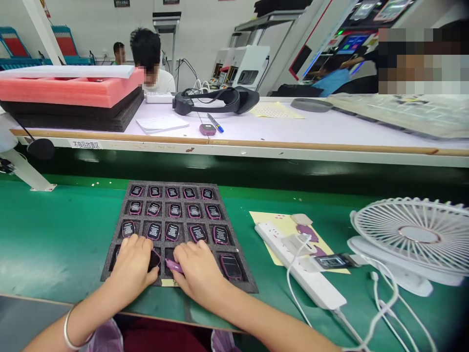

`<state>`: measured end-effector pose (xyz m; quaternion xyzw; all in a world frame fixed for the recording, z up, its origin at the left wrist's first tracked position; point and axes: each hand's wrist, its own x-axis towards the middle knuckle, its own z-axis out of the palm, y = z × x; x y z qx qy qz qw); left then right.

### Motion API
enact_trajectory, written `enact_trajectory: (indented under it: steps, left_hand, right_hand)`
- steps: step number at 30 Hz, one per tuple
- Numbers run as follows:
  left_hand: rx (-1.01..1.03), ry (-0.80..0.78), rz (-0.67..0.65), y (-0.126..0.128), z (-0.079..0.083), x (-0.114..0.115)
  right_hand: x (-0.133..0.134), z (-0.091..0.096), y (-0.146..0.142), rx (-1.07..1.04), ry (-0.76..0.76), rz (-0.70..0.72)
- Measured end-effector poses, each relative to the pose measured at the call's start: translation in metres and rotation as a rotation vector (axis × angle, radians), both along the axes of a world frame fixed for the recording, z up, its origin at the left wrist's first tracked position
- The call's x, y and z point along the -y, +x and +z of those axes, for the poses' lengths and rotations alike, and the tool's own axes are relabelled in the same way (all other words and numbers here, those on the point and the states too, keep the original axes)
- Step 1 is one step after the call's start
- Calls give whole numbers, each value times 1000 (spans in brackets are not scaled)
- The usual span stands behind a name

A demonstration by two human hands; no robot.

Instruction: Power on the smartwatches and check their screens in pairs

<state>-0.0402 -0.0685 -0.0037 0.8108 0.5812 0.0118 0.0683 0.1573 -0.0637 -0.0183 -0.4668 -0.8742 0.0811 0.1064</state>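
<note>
A dark foam tray [220, 193] lies on the green mat, its pockets filled with several small purple-edged watch bodies [198, 232] with labelled black screens. My left hand [132, 266] rests on the tray's front row, fingers curled over a dark watch body [154, 259]. My right hand [200, 271] lies beside it, fingers bent over the front row, with a purple piece [173, 265] at its thumb. Another watch body [230, 266] sits in the pocket just right of my right hand.
A white power strip [300, 266] with cables lies right of the tray on a yellow sheet [262, 217], a white fan [414, 239] beyond it. The raised shelf [256, 139] holds pink and black foam [69, 95], a headset [216, 100], a notepad and a pen. People sit behind.
</note>
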Motion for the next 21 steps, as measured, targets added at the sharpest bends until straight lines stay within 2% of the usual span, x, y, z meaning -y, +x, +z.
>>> enact_trajectory:
  steps: [3, 6, 8, 10, 11, 13, 16, 21]
  left_hand:
    - [171, 13, -47, -1, 11, -3]
    - [632, 37, -29, -8, 32, -21]
    - [980, -120, -13, -11, 46, -39]
    - [1289, -392, 29, -8, 55, -60]
    - [1399, -486, 69, -5, 56, -69]
    - [1508, -554, 160, 2, 55, -84]
    - [1494, -499, 243, 11, 43, -95]
    - [1383, -310, 238, 15, 15, -93]
  right_hand:
    - [-10, 10, 7, -244, -205, -1]
    - [-30, 18, 10, -773, -650, 30]
    - [-44, 20, 5, -1145, -935, 26]
    - [-54, 21, -3, -1434, -1106, -34]
    - [-57, 21, -7, -1538, -1148, -63]
    - [-62, 22, -14, -1665, -1188, -81]
    - [-66, 18, -15, -1717, -1163, -87]
    - [-72, 2, -4, -1644, -1108, -108]
